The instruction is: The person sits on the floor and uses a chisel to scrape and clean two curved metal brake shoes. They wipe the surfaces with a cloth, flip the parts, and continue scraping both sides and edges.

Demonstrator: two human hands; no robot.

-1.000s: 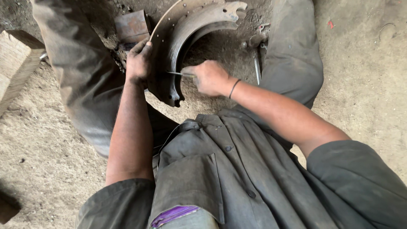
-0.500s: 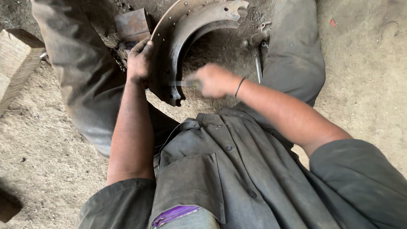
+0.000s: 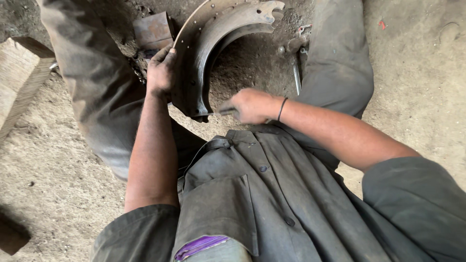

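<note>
Bare dirt floor (image 3: 63,194) left; wooden block (image 3: 19,80) upper left.

A curved rusty metal brake shoe (image 3: 204,53) stands on edge on the dirt floor (image 3: 58,174), between the seated person's spread legs. The left hand (image 3: 161,70) grips its outer left rim; the right hand (image 3: 250,104) sits just right of its lower end, holding a thin metal tool (image 3: 213,113) whose tip touches that end. A square rusty metal block (image 3: 153,30) lies behind the left hand. A long steel rod (image 3: 295,73) lies right of the shoe, beside the right leg. A pale wooden block (image 3: 19,77) lies far left.
</note>
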